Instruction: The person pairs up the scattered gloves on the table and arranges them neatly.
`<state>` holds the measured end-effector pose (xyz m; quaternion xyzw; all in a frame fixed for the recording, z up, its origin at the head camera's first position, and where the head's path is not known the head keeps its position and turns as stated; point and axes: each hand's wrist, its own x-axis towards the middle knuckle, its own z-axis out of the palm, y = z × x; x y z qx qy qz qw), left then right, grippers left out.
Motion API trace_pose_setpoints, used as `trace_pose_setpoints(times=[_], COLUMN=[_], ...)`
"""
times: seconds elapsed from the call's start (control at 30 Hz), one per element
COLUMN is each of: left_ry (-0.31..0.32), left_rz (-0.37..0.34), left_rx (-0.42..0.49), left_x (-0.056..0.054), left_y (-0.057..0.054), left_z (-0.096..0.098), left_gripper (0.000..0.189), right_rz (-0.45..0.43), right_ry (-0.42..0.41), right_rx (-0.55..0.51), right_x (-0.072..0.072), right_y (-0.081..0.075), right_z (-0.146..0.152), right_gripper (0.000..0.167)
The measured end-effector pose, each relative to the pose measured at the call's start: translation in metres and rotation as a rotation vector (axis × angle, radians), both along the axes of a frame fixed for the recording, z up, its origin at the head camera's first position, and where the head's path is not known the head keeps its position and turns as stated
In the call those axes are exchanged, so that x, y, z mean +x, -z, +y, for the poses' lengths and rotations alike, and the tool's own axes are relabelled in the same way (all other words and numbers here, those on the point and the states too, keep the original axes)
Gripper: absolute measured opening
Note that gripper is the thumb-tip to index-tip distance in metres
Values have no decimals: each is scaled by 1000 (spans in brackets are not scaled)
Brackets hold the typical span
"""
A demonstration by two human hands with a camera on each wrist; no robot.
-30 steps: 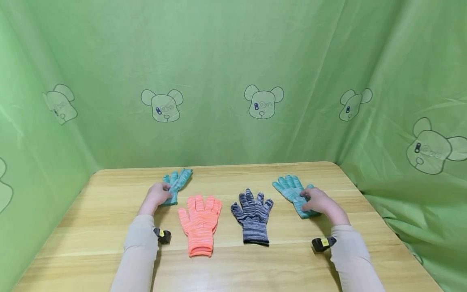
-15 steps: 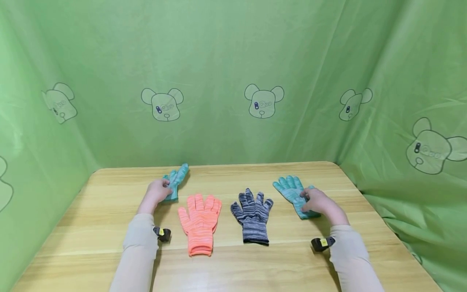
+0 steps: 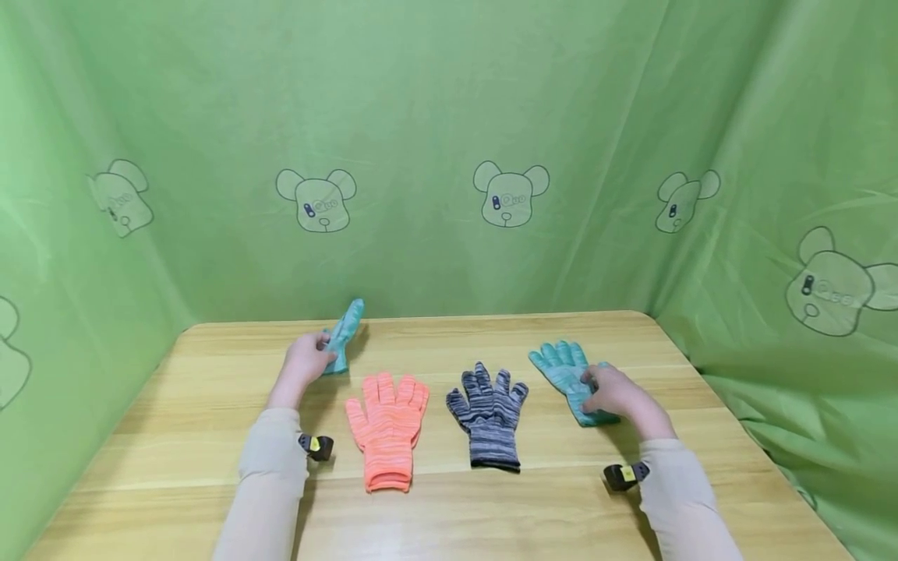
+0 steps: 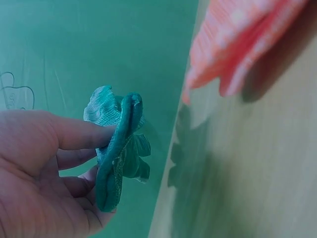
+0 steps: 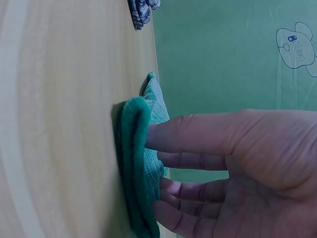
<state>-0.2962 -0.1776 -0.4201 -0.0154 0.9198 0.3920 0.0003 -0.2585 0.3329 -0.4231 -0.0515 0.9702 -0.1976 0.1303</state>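
Observation:
My left hand (image 3: pixel 305 361) pinches a teal knit work glove (image 3: pixel 344 335) near its cuff, at the far left of the table. In the left wrist view this glove's dark green cuff (image 4: pixel 113 166) sits between thumb and fingers, and the glove is raised above the wood. At the right, a second teal glove (image 3: pixel 563 368) lies flat, fingers pointing to the far left. My right hand (image 3: pixel 617 392) rests on it with thumb and fingers touching its upper side near the cuff (image 5: pixel 134 163); they are relaxed and not closed around it.
Between the hands, an orange glove (image 3: pixel 388 432) and a dark grey striped glove (image 3: pixel 489 421) lie on the wooden table (image 3: pixel 449 514), cuffs toward me. Green cloth (image 3: pixel 414 265) with bear drawings stands behind the table and along both sides.
My left hand has lifted its teal glove off the table, its fingers tipping upward. The right hand has stayed on its glove. The camera has shifted slightly.

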Motion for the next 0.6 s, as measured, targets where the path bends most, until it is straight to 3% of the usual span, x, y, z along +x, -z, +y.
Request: trace_pose_setpoints(times=[0.2, 0.6], left_ry=[4, -3], left_rz=[82, 128], left_rx=[-22, -3], left_x=[2, 8], left_y=[-8, -24], left_z=[4, 12], left_gripper=[38, 37], right_rz=[13, 18], right_ry=[-20, -51], right_rx=[-1, -16], right_x=[4, 16], right_y=[1, 0], right_z=[1, 0], right_gripper=[56, 51])
